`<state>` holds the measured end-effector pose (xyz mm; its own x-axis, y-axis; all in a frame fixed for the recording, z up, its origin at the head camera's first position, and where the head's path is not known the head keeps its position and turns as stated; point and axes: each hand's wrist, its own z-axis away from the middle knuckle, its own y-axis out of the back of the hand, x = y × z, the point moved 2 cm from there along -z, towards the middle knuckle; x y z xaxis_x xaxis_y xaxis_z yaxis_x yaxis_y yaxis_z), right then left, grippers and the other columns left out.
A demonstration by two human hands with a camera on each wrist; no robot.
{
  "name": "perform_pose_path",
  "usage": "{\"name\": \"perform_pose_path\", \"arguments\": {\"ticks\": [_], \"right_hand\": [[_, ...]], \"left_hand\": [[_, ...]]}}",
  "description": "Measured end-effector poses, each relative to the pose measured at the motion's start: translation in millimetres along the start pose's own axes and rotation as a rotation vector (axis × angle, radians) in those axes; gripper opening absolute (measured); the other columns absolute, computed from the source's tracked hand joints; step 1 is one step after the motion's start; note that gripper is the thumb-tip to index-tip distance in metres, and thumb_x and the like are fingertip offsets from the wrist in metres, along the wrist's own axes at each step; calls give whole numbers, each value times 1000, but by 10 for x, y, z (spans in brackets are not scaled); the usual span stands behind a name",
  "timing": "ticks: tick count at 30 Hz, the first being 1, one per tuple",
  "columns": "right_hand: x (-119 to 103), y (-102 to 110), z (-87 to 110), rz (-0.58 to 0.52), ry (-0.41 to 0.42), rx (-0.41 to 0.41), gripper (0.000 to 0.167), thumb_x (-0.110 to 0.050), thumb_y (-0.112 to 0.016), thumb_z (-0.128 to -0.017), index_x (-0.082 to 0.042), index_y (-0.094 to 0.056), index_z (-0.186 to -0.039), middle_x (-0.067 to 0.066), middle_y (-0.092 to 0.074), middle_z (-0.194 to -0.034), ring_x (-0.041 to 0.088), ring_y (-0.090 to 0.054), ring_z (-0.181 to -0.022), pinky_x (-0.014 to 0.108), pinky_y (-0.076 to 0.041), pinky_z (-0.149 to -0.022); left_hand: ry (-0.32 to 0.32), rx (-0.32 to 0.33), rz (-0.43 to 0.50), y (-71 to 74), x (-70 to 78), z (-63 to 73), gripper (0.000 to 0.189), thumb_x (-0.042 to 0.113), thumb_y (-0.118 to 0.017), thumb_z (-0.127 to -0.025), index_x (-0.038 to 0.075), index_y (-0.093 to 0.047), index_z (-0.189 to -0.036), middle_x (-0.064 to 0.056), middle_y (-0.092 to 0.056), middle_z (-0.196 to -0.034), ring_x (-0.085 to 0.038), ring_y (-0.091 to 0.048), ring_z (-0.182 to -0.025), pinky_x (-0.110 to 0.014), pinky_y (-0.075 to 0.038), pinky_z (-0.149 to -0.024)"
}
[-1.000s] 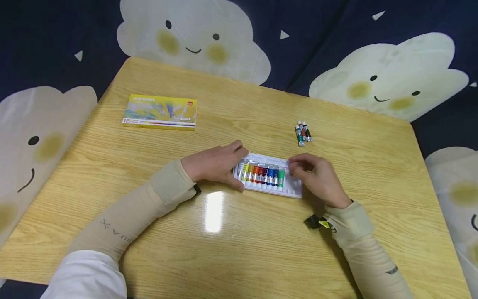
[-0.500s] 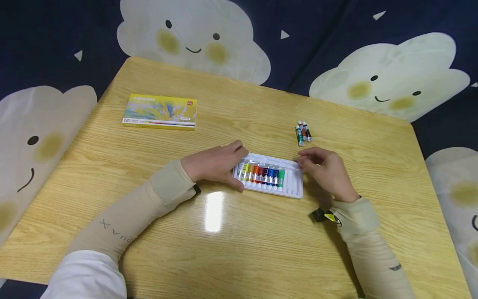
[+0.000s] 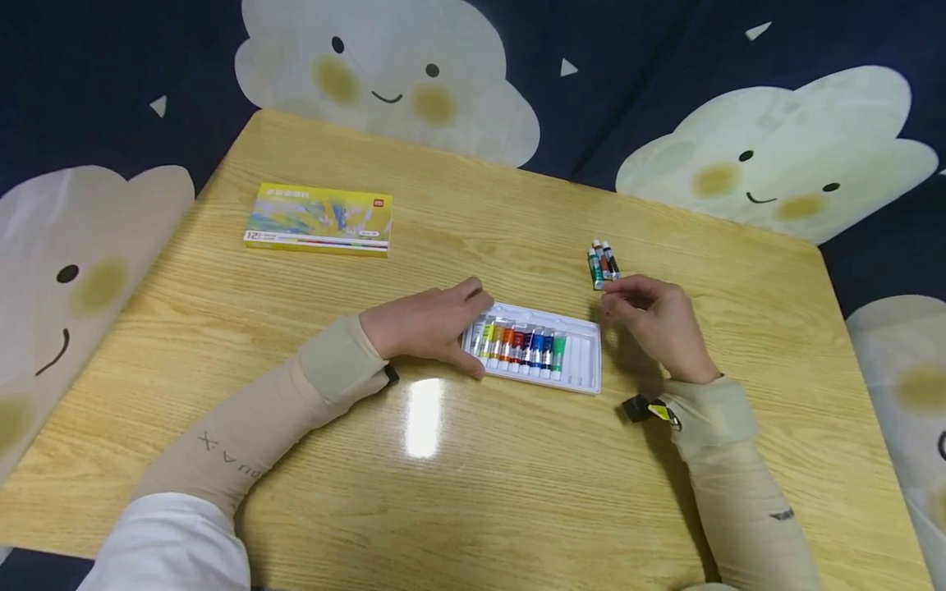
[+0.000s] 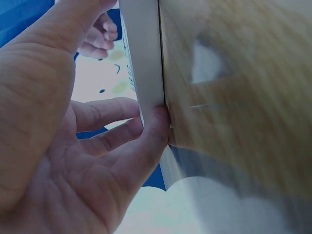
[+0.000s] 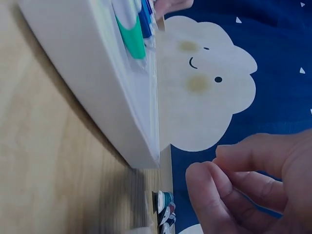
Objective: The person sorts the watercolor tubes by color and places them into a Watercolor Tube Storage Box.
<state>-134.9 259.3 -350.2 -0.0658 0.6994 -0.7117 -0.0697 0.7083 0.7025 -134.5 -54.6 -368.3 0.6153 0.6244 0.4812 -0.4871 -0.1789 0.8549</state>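
A white plastic tray (image 3: 582, 357) lies mid-table with a row of coloured paint tubes (image 3: 515, 346). My left hand (image 3: 424, 328) holds the tray's left end, thumb on the near edge and fingers at the far edge; the left wrist view shows thumb and fingers around the tray's side (image 4: 144, 58). Slots at the right end, beyond the light green tube (image 5: 131, 39), hold no tubes. My right hand (image 3: 660, 327) is over the table beyond the tray's far right corner, fingers bent toward the thumb, nothing between them. Its fingertips are close to three loose paint tubes (image 3: 595, 267).
A yellow paint box (image 3: 318, 220) lies flat at the back left. The wooden table (image 3: 458, 492) has rounded back corners. Behind it hangs a dark blue cloth (image 3: 569, 115) with smiling clouds.
My right hand has left the tray's right end and moved away, back and right, toward the loose tubes. The left hand and the tray have stayed in place.
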Motion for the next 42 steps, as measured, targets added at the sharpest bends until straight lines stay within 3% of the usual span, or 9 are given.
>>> {"name": "perform_pose_path", "arguments": {"ticks": [6,12,17,21,26,34,42], "right_hand": [[60,93,-164,-22,-97,-6,26,-22,-67,-101,-4,-73,-119,6,-78,-100,9,-75,-80,20,-58,-72],[101,168,-289,-25,-141,7,30,-26,-68,-100,-5,-72,-121,-9,-76,-91,10,-74,-82,22,-58,-73],[135,168,-369,-16,-156,-23,32,-26,-67,-100,-3,-72,-122,1,-77,-100,7,-74,-82,21,-59,-74],[178,202,-434,52,-186,-56,35,-30,-68,-100,-5,-71,-124,7,-76,-109,6,-74,-81,19,-57,-74],[249,246,-509,117,-215,-67,36,-35,-68,-99,-8,-71,-124,5,-76,-106,8,-73,-80,22,-56,-71],[273,195,-601,204,-188,-54,35,-35,-68,-99,-7,-71,-120,18,-76,-109,13,-72,-77,20,-51,-65],[259,97,-679,246,-128,-21,29,-27,-70,-96,-4,-73,-114,21,-76,-107,11,-71,-72,18,-51,-60]], "left_hand": [[2,-1,4,2,-5,3,92,59,-81,-82,5,-45,-147,-9,-49,-132,-20,-58,-92,-35,-55,-88],[-12,7,-9,4,-8,-1,92,59,-81,-82,4,-45,-147,-9,-49,-131,-20,-57,-94,-35,-55,-89],[-24,9,-8,5,-5,5,90,59,-81,-82,4,-46,-144,-9,-49,-128,-19,-56,-92,-35,-55,-87],[-27,10,-5,0,-8,4,88,59,-81,-82,4,-47,-143,-9,-49,-127,-19,-56,-91,-34,-55,-86],[-30,10,-10,4,-10,5,88,59,-81,-82,4,-47,-142,-9,-49,-126,-19,-56,-90,-34,-55,-85],[-29,6,-19,8,-18,4,87,60,-80,-82,5,-47,-141,-8,-49,-125,-19,-55,-89,-35,-54,-84],[-28,7,-20,14,-33,-2,88,60,-80,-82,5,-48,-141,-8,-49,-124,-18,-55,-87,-34,-54,-81]]}}
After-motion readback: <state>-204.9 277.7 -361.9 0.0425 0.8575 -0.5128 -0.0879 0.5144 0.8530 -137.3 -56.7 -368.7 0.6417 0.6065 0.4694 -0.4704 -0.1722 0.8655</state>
